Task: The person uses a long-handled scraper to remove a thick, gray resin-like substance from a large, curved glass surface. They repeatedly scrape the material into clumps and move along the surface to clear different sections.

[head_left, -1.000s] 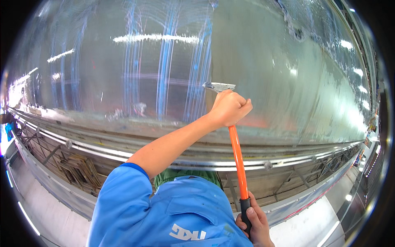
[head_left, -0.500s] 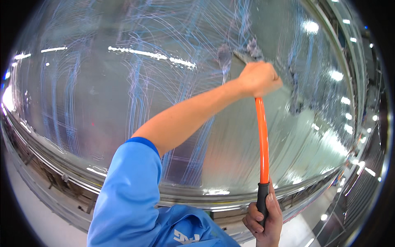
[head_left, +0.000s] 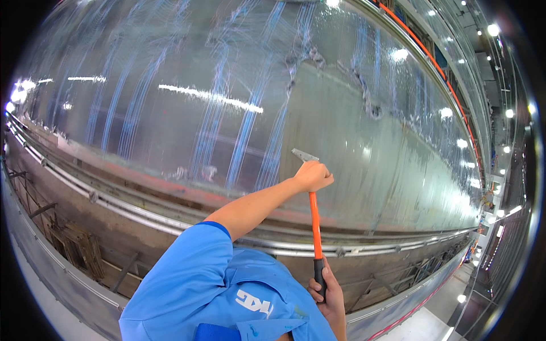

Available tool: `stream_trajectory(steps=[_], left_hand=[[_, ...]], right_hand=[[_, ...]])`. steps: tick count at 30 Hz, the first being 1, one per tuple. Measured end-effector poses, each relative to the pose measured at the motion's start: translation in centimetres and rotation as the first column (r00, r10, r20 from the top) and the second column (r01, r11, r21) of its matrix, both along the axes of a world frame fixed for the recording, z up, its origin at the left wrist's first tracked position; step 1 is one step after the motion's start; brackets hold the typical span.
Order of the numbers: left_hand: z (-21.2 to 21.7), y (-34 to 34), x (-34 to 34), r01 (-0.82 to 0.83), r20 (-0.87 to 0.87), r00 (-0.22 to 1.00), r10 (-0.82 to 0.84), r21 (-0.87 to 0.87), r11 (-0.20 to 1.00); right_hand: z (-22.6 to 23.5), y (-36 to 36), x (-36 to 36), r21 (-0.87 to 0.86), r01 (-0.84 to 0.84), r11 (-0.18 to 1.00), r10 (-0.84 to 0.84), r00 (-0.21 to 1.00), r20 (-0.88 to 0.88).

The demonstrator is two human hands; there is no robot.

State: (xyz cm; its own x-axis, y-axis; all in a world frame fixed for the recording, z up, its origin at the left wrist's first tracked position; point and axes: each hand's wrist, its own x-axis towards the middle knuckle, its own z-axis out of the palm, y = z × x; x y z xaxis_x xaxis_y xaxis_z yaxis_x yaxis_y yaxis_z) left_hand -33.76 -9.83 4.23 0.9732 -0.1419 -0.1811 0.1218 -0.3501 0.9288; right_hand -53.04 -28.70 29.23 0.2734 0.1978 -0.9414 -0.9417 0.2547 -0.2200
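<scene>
A long-handled scraper with an orange shaft and a black grip reaches out in front of me. My left hand is closed around the shaft close to its flat metal blade. Lower down, my right hand wraps around the black grip. The blade is over a large, shiny grey sheet; whether it touches cannot be told. Blue streaks cover the sheet's left and far parts. Right of the blade the surface looks smoother, bordered by greyish clumps of residue.
Metal rails run along the sheet's near edge, with framework and a wooden piece below them. An orange hose or cable follows the far right edge. Bright lamps hang at the right.
Both hands have drawn the scraper back toward me and leftward, so the blade is now away from the clumps. My view has shifted too, showing more of the near rails.
</scene>
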Motion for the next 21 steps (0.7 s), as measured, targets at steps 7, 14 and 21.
stream_trajectory(steps=[7, 14, 21], left_hand=[[1.3, -7.6, -14.5, -0.082, 0.031, 0.996, 0.083, -0.040, 0.996], [1.7, -8.6, -19.4, -0.167, -0.087, 0.983, 0.162, -0.052, 0.985], [2.0, -5.2, -16.1, -0.249, -0.154, 0.963, 0.220, -0.205, 0.946]], right_hand=[[3.4, -6.9, -11.0, -0.033, -0.031, 0.999, 0.029, 0.997, -0.075], [4.4, -8.1, -13.5, -0.099, -0.148, 0.984, 0.139, 0.986, -0.093], [5.5, -3.6, -8.1, -0.124, -0.271, 0.955, 0.251, 0.955, -0.156]])
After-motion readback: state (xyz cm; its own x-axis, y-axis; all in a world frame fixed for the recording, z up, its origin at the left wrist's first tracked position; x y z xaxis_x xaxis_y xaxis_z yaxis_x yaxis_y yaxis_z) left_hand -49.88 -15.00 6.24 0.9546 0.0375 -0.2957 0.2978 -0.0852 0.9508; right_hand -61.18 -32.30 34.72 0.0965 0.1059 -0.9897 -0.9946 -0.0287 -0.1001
